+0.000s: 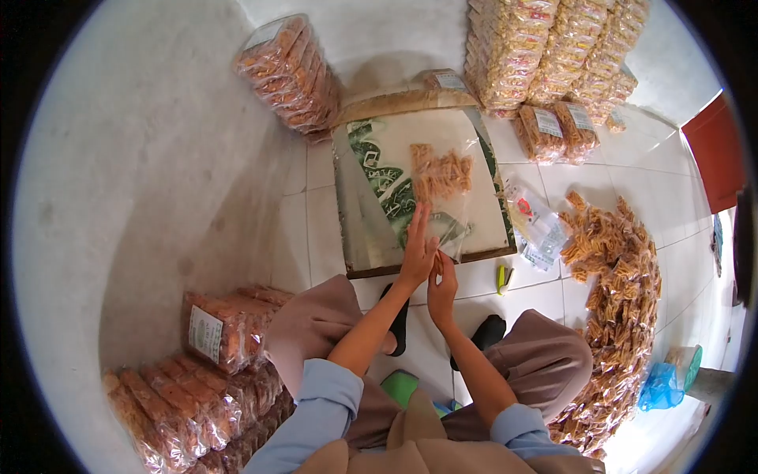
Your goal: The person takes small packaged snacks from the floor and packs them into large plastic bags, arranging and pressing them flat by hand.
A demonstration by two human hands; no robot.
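Shows a leaning stack of orange-brown snack packs (290, 75) against the pale wall (174, 126) at far left, with more bagged packs (189, 403) piled at near left, one turned to show a white label (206, 333). Has tall columns of pale yellow packs (545, 55) at far right, with two labelled brown packs (559, 133) lying just in front. Includes a red panel (711, 146) along the right edge, then, nearer, a blue plastic bag (662, 387) beside a green round object (693, 366) on the right.

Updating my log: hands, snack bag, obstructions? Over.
Left hand open on clear snack bag; right hand at near end. Yellow-green tool on floor, aside.
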